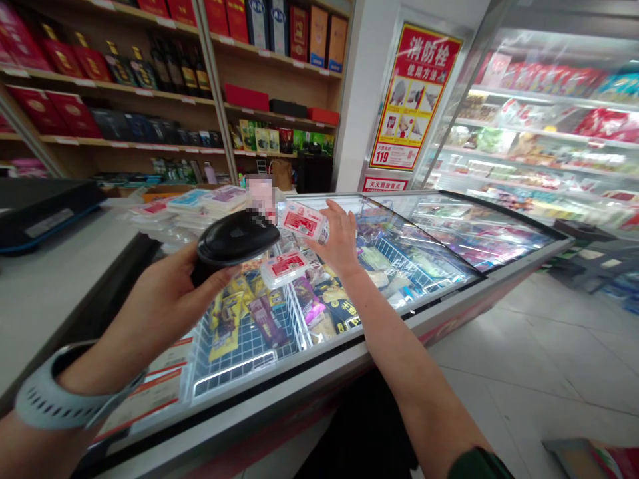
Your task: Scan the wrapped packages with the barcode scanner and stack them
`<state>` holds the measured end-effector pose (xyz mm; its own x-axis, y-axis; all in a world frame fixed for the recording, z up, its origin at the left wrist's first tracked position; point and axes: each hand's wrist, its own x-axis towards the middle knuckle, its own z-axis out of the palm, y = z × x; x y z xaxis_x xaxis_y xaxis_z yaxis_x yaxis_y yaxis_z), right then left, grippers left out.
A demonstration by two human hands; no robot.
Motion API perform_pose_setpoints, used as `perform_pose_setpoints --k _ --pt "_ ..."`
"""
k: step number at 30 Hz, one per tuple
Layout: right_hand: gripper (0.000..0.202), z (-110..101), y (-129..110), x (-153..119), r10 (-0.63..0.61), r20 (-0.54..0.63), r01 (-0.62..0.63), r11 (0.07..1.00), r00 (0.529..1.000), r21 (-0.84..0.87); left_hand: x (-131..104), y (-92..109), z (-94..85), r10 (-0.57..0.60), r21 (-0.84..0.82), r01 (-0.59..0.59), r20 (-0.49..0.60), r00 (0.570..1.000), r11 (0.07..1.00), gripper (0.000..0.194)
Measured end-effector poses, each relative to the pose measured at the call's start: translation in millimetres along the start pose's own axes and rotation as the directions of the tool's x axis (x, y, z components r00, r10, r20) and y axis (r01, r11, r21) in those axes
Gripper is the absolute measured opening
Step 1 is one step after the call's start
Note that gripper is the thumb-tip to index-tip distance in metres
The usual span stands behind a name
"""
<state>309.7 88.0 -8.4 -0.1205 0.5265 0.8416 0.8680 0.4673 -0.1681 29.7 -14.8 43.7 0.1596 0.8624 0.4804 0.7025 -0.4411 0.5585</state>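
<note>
A black handheld barcode scanner [237, 241] is gripped in my left hand [167, 293], its head pointing away from me. My right hand [340, 239] reaches over the freezer and holds the right end of a clear plastic food box with a red label [302, 221], tilted just beyond the scanner. Below it, a second red-labelled plastic box [284, 268] lies on the freezer's glass top. To the left of these, several similar flat boxes [187, 205] with red, blue and purple labels are piled up, partly hidden by the scanner.
The chest freezer [434, 326] runs across in front of me, with wire baskets [249, 332] of packaged goods under its glass. A grey counter [64, 279] with a black device [44, 213] is at the left. Bottle shelves [114, 76] and a lit refrigerated display [544, 120] stand behind.
</note>
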Motion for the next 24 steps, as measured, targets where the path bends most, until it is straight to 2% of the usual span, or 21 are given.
perform_pose_setpoints --k 7,11,14,20,24 --pt "0.051 -3.4 -10.8 -0.7 -0.021 -0.064 0.015 0.996 0.998 -0.089 -1.0 -2.4 9.6 0.060 -0.075 -0.057 0.032 0.998 0.996 0.051" --pt "0.052 -1.8 -9.6 -1.6 -0.017 -0.081 0.009 0.995 0.997 -0.102 -0.3 -5.2 11.1 0.064 -0.055 -0.062 0.043 0.997 0.997 0.049" --pt "0.054 -2.3 -10.0 -1.6 0.009 -0.051 -0.012 0.998 0.999 -0.062 -0.6 -5.5 9.7 0.069 -0.044 -0.067 0.047 0.996 0.997 0.050" --pt "0.058 -7.8 -14.7 -0.3 0.096 0.090 -0.101 0.994 0.991 0.053 -0.9 -0.8 7.2 0.050 -0.004 -0.050 0.088 0.995 0.999 0.050" --pt "0.056 -7.7 -14.7 -0.3 0.085 0.056 -0.087 0.996 0.995 0.031 -1.0 0.2 7.3 0.047 0.010 -0.048 0.075 0.996 0.999 0.050"
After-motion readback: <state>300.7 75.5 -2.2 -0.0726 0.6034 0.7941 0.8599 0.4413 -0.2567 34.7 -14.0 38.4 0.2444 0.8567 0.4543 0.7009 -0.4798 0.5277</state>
